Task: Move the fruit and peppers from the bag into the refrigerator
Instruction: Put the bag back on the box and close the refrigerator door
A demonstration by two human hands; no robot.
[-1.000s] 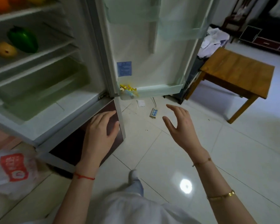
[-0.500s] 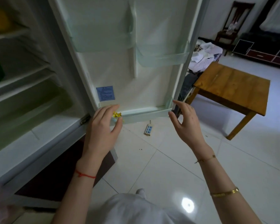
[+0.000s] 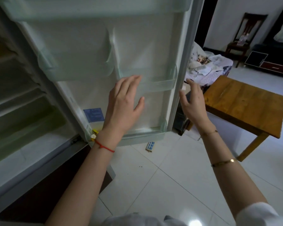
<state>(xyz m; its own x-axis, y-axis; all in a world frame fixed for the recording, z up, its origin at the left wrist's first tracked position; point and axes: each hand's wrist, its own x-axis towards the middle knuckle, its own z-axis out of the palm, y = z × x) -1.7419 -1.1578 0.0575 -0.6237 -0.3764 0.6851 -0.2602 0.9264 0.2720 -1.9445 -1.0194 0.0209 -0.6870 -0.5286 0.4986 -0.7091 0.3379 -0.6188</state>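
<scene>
Here the refrigerator (image 3: pixel 31 111) stands open, its shelves blurred so the fruit and peppers cannot be made out, and its door (image 3: pixel 91 51) is swung wide toward the camera. The left hand (image 3: pixel 124 103) lies flat and empty on the door's inner liner, fingers spread, just below a clear door bin (image 3: pixel 162 83). The right hand (image 3: pixel 193 101) is open and empty beside the door's outer edge; a wooden table (image 3: pixel 245 103) stands beyond the door.

Refrigerator (image 3: pixel 39 111) is seen open, white shelves blurred at left; door (image 3: pixel 137 46) swung wide, pale green bins shown.
</scene>
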